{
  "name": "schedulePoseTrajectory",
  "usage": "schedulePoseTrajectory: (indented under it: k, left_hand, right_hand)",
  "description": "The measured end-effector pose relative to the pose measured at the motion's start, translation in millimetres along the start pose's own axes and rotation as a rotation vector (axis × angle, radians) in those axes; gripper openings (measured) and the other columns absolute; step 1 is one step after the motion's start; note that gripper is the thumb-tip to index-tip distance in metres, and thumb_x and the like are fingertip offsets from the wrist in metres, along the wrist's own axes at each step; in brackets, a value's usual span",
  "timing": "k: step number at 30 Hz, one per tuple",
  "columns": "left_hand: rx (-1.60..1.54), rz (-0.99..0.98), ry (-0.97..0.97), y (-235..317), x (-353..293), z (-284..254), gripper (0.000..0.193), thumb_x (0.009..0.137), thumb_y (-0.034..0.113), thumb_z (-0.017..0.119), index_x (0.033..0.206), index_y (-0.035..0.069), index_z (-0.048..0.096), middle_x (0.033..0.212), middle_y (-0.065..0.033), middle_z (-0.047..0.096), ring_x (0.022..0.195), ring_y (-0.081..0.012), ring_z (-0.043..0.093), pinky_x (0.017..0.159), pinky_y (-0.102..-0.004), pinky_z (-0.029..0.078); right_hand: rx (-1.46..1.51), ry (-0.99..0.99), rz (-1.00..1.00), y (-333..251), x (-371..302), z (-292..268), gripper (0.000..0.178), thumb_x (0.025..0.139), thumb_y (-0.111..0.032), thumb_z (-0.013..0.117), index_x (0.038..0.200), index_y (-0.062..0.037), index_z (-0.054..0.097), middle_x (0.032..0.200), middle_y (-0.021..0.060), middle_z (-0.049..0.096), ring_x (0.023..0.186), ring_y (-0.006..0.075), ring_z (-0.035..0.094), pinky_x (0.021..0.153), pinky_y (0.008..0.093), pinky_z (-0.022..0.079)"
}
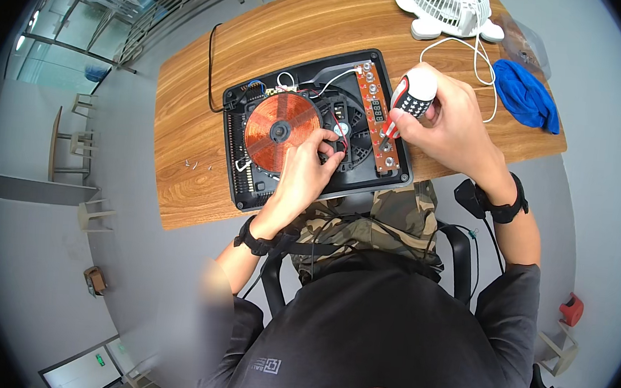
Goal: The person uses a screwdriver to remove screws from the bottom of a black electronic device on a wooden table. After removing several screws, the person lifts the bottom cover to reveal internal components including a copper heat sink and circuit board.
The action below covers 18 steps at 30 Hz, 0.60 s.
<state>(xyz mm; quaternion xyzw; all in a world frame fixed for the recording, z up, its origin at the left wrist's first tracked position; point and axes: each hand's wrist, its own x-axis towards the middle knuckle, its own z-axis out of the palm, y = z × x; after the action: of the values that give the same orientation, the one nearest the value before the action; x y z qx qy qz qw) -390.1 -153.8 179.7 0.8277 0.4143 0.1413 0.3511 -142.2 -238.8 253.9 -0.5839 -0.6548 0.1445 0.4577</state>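
An opened induction cooker lies on the table, its black housing (251, 202) facing up. Inside are a round copper coil (269, 121), a black cooling fan (362, 143) with thin red wires, and a long orange circuit board (391, 161). My right hand (458, 122) grips a screwdriver (415, 93) with a white, black and red handle. Its dark tip points down at the lower part of the board; whether it touches a screw is too small to tell. My left hand (309, 166) rests over the coil's edge, fingers curled together by the fan's red wires; what they pinch is hidden.
A white fan (449, 8) with its cord stands at the far right, near a blue cloth (526, 96) and a clear plastic bag (523, 44). A black power cord (211, 62) lies behind the housing. Several small screws (196, 164) are scattered on the left tabletop.
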Motion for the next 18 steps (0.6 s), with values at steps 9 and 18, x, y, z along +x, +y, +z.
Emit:
schedulePoseTrajectory:
  k: [9,18]
  left_hand:
    - [-0.009,-0.031,0.031,-1.7,-3.2,4.5,0.022,0.09,0.01,0.079,0.104,0.0,0.065,0.084,-0.0129,0.073,0.067,-0.024,0.072,0.062,-0.0355,0.054]
    - [0.048,-0.018,0.079,4.0,-6.2,10.6,0.02,0.09,0.01,0.078,0.093,-0.001,0.061,0.082,-0.0199,0.073,0.078,-0.038,0.075,0.067,-0.0417,0.057]
  right_hand:
    - [0.003,0.009,-0.005,-0.9,-1.1,-1.3,0.027,0.082,-0.023,0.08,0.094,-0.0054,0.063,0.063,0.0036,0.049,0.055,0.0177,0.047,0.054,0.0328,0.039]
    - [0.004,0.005,-0.02,1.2,-1.3,-0.6,0.027,0.082,-0.023,0.08,0.094,-0.0054,0.063,0.063,0.0035,0.048,0.055,0.0174,0.046,0.053,0.033,0.038]
